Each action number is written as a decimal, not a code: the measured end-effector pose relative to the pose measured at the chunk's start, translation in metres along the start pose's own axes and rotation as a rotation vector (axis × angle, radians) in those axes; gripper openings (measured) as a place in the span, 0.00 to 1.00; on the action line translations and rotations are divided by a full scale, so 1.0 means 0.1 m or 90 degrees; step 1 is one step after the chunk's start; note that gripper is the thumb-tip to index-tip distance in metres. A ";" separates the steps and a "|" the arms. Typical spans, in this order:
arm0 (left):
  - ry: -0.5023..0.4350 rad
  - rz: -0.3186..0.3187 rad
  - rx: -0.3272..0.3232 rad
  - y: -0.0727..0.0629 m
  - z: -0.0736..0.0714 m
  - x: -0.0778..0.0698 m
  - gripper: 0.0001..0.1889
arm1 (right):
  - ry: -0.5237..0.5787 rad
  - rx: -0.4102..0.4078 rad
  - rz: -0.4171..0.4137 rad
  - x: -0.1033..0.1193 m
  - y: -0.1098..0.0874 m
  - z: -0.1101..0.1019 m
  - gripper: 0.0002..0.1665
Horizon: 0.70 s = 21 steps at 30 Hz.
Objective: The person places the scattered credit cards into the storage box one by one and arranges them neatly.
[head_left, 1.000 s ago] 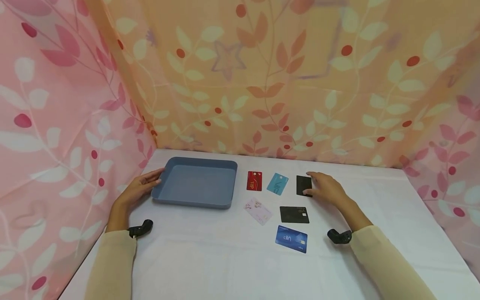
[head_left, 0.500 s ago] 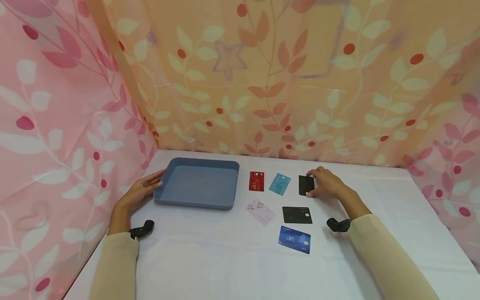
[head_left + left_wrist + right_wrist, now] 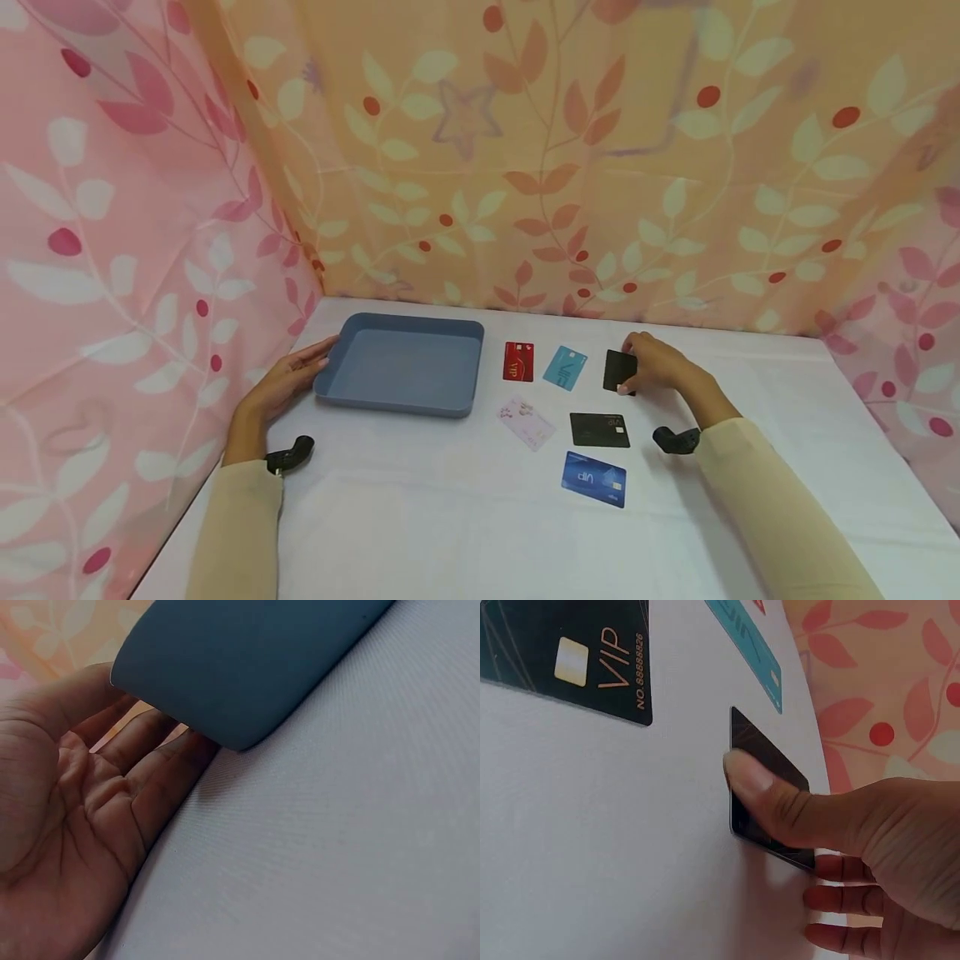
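Observation:
On the left, my left hand [image 3: 288, 379] touches the left side of the blue-grey tray [image 3: 405, 409]. In the left wrist view its fingers [image 3: 161, 761] lie against the wall and lower edge of the tray. My right hand [image 3: 660, 364] pinches a black card [image 3: 618, 369] at the back right, thumb on its near edge and fingers at its far edge. The right wrist view shows the thumb lying over the card [image 3: 769, 754]; part of the card is hidden by the hand. Below it lies another black VIP card [image 3: 600, 430].
Around the black cards lie a red card [image 3: 518, 362], a light-blue card [image 3: 565, 367], a pale pink card [image 3: 526, 422] and a dark-blue card [image 3: 593, 479]. They lie flat on the white tabletop [image 3: 420, 517]. Patterned curtains [image 3: 555, 167] stand behind and at both sides.
My right hand's fingers have closed in on the black card's edges. The left hand stays at the tray. The whole head view has shifted slightly.

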<state>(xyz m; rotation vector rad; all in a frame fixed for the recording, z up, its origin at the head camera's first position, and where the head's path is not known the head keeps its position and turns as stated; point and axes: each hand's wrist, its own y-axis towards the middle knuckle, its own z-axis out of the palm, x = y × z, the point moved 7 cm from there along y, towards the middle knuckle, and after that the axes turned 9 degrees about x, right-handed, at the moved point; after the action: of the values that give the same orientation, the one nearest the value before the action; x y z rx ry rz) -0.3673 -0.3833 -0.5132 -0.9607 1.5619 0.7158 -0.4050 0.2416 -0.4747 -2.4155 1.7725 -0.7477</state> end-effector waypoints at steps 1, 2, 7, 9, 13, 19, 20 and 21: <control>-0.001 0.000 -0.001 0.00 0.00 0.01 0.30 | -0.001 -0.002 0.006 -0.01 -0.01 0.00 0.48; -0.005 0.000 -0.002 0.01 0.00 0.01 0.30 | -0.002 -0.004 0.009 -0.03 -0.02 0.00 0.49; -0.018 -0.010 -0.007 0.01 -0.01 0.04 0.29 | 0.016 -0.038 0.021 -0.10 -0.08 -0.03 0.44; -0.018 -0.012 -0.005 0.01 -0.01 0.04 0.30 | 0.042 -0.057 0.022 -0.14 -0.11 -0.04 0.37; -0.018 -0.014 -0.004 0.01 0.00 0.03 0.30 | 0.078 -0.100 0.018 -0.23 -0.17 -0.08 0.24; -0.017 -0.013 -0.001 0.01 0.00 0.03 0.30 | 0.105 -0.146 0.017 -0.29 -0.26 -0.14 0.16; -0.017 -0.014 -0.002 0.01 -0.01 0.03 0.30 | 0.113 -0.146 0.019 -0.30 -0.27 -0.15 0.15; -0.017 -0.015 -0.002 0.01 -0.01 0.03 0.30 | 0.119 -0.147 0.021 -0.30 -0.29 -0.15 0.14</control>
<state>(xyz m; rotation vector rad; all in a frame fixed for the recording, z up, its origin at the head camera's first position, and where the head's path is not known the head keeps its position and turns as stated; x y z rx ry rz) -0.3687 -0.3839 -0.5157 -0.9669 1.5250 0.7128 -0.3925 0.2823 -0.4624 -2.5237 2.0693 -0.8322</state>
